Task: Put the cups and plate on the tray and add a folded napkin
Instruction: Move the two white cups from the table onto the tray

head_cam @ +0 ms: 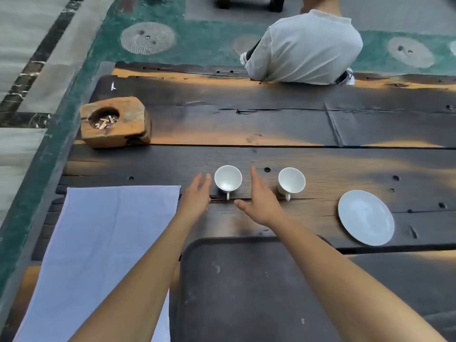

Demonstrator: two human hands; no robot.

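Cups (228, 179): 2 | plate (366, 216): 1 | tray (246, 292): 1 | napkin (103, 243): 1 | both hands' fingers spread, empty

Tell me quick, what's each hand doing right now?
Left hand: open, empty, beside the left cup.
Right hand: open, empty, between the two cups.

Two white cups (228, 179) (291, 180) upright, white plate (366, 217), dark tray (246, 292), pale flat napkin (103, 243)

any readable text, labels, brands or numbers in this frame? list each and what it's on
None readable.
Left cup, right cup, plate, tray and napkin: plain, no print.
Small white mark on the table's far left corner: not legible as text.
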